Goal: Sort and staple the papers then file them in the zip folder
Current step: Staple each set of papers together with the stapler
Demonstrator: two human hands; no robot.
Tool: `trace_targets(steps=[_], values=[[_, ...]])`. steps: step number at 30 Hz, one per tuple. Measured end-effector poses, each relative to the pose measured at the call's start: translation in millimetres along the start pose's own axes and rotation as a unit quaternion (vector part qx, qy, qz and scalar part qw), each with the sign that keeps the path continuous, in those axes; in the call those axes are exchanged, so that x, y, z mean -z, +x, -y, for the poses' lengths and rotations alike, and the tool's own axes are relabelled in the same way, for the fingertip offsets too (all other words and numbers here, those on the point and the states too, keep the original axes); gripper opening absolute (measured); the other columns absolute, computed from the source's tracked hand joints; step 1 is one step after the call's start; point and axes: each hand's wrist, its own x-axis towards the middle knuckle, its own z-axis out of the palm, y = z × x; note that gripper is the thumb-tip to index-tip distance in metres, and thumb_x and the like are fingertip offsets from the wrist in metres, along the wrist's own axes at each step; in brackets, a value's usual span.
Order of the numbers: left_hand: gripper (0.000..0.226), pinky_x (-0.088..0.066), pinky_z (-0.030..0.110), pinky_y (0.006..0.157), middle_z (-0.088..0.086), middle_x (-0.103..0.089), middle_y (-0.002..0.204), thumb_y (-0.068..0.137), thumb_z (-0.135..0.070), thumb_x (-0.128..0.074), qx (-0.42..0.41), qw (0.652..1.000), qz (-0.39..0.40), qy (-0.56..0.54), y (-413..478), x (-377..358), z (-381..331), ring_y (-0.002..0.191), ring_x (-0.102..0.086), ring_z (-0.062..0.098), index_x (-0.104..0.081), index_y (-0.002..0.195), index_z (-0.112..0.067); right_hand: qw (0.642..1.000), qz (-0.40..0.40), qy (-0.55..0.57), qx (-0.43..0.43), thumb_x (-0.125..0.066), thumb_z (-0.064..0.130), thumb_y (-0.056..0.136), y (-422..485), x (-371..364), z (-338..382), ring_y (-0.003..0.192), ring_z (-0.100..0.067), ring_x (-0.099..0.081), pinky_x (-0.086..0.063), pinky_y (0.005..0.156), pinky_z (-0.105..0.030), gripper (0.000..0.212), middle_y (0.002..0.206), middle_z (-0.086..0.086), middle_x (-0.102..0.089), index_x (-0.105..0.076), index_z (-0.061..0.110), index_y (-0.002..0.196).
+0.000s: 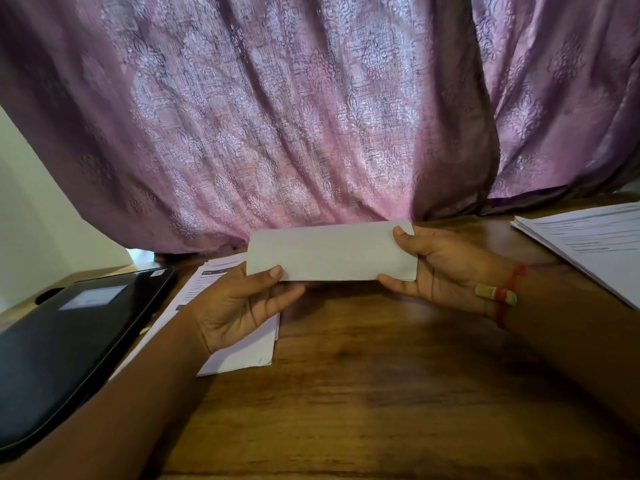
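Both hands hold up a white sheaf of paper [332, 252] above the wooden table [346, 393], its blank back facing me. My left hand [242, 306] pinches its lower left corner between thumb and fingers. My right hand [446, 268] grips its right end, thumb on the near face. A printed paper stack [242, 351] lies flat under my left hand. Another stack of printed papers [588, 240] lies at the right edge. The black zip folder [69, 337] lies shut at the left. No stapler is visible.
A purple patterned curtain [311, 116] hangs right behind the table's far edge. A white wall [34, 220] shows at the left. A small dark object [48, 295] lies just beyond the folder.
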Motion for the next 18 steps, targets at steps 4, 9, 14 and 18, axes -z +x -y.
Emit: trace_targets(steps=[4,9,14,18], values=[[0.067,-0.063,0.035,0.079,0.028,-0.061,0.135,0.058,-0.01,-0.098,0.049,0.996,0.069,0.006,-3.0,-6.7,4.2,0.12,-0.063,0.045,-0.072,0.119,-0.002,1.0,-0.016,0.001,-0.001,-0.054,0.022,0.098,1.1,-2.4,-1.1,0.102,-0.03,-0.069,-0.061,0.063,-0.037,0.035,0.118,-0.014,-0.07,-0.057,0.009,0.13],[0.055,-0.062,0.03,0.076,0.027,-0.067,0.125,0.069,-0.03,-0.09,0.051,0.993,0.061,0.085,-4.9,-28.2,18.4,0.11,-0.07,0.035,-0.075,0.116,-0.005,1.0,-0.011,-0.008,0.006,-0.053,0.022,0.099,0.4,-8.5,-6.1,0.101,-0.029,-0.07,-0.061,0.063,-0.036,0.031,0.116,-0.013,-0.07,-0.058,0.01,0.127],[0.049,-0.062,0.025,0.065,0.02,-0.074,0.099,0.083,-0.031,-0.064,0.044,0.99,0.004,0.131,-2.9,-45.8,33.5,0.082,-0.074,0.023,-0.062,0.123,-0.003,1.0,-0.002,-0.02,0.0,-0.053,0.022,0.099,0.1,-15.4,-13.4,0.103,-0.031,-0.069,-0.061,0.063,-0.037,0.03,0.114,-0.014,-0.071,-0.059,0.01,0.126],[0.043,-0.059,0.022,0.06,0.017,-0.073,0.09,0.083,-0.025,-0.069,0.043,0.988,-0.036,0.146,-1.3,-45.0,36.2,0.073,-0.071,0.018,-0.065,0.119,-0.001,1.0,0.001,-0.021,-0.001,-0.053,0.022,0.099,0.3,-18.1,-17.5,0.105,-0.032,-0.068,-0.06,0.063,-0.037,0.029,0.117,-0.015,-0.07,-0.06,0.009,0.125]])
